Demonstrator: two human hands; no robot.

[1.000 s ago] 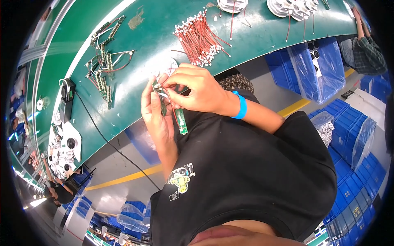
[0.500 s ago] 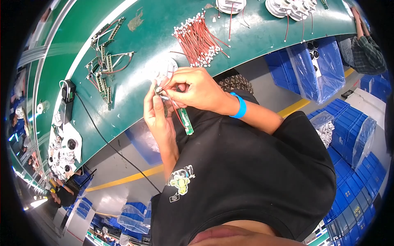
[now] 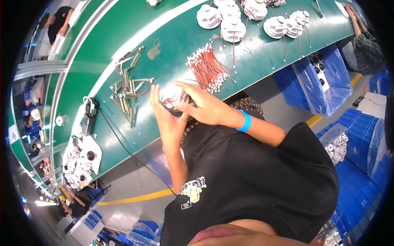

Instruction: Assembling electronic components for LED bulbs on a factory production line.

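Both hands are around a round white housing (image 3: pixel 172 97) at the near edge of the green table, with red wire across it. My left hand (image 3: pixel 169 125) is at its left side, fingers stretched up and thumb apart. From the right, my right hand (image 3: pixel 207 107) reaches over with its fingers extended and thumb apart, a blue band on the wrist. Whether either hand touches the housing is hard to make out, as the fingers partly cover it. Beyond the right hand lies a pile of red wires (image 3: pixel 208 67) with white connectors.
Left of the hands lie several narrow circuit boards (image 3: pixel 130 88) with wires. White round housings (image 3: pixel 233 30) stand at the far side. A black power adapter (image 3: pixel 90 115) trails a cable along the table edge. Blue crates (image 3: pixel 357 139) are on the right; a person (image 3: pixel 364 53) sits at far right.
My hands have gone from pinching a wire connector and a green circuit board to spread fingers around the white housing. The board no longer shows in them. The view has shifted.
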